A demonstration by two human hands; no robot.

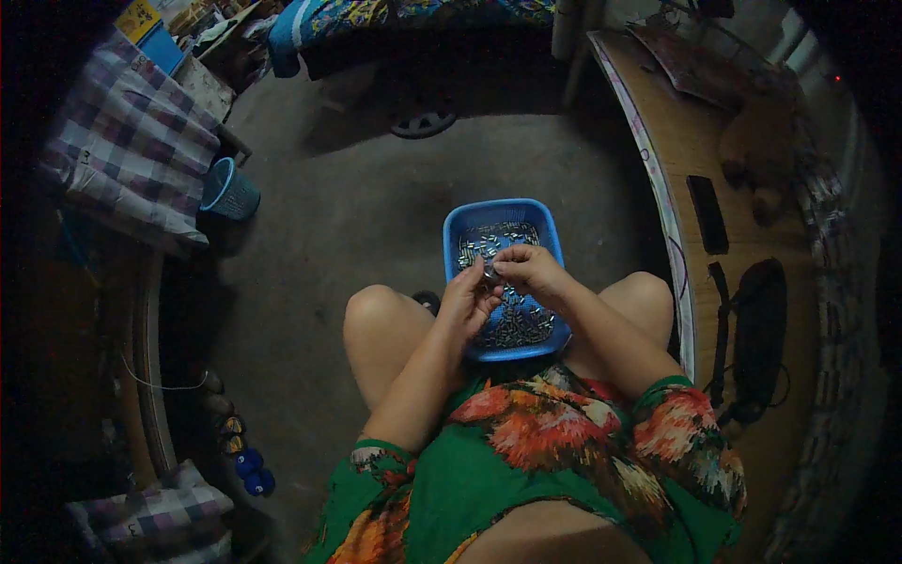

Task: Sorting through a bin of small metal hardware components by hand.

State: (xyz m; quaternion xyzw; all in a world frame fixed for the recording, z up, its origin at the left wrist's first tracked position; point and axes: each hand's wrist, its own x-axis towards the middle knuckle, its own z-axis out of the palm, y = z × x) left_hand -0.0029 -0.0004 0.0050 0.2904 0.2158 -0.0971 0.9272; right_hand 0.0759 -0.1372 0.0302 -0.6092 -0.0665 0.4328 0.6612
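A blue plastic basket [453,246] stands between my knees, holding many small shiny metal cylinders [517,324] in loose heaps at its far and near ends. Over its middle, my left hand [468,296] is closed with its fingers curled around small metal pieces, which show only as a glint. My right hand [531,268] meets it from the right, thumb and forefinger pinched together at the left fingertips. What the right fingers pinch is too small and too hidden to make out. Both forearms reach in from the lower edge.
A long wooden bench [742,273] runs along the right, with a dark rectangular object [707,215] and a black bag [759,329] on it. At left are a blue bin [231,191] and a checked cloth [132,132]. Blue shoes [252,470] lie at lower left.
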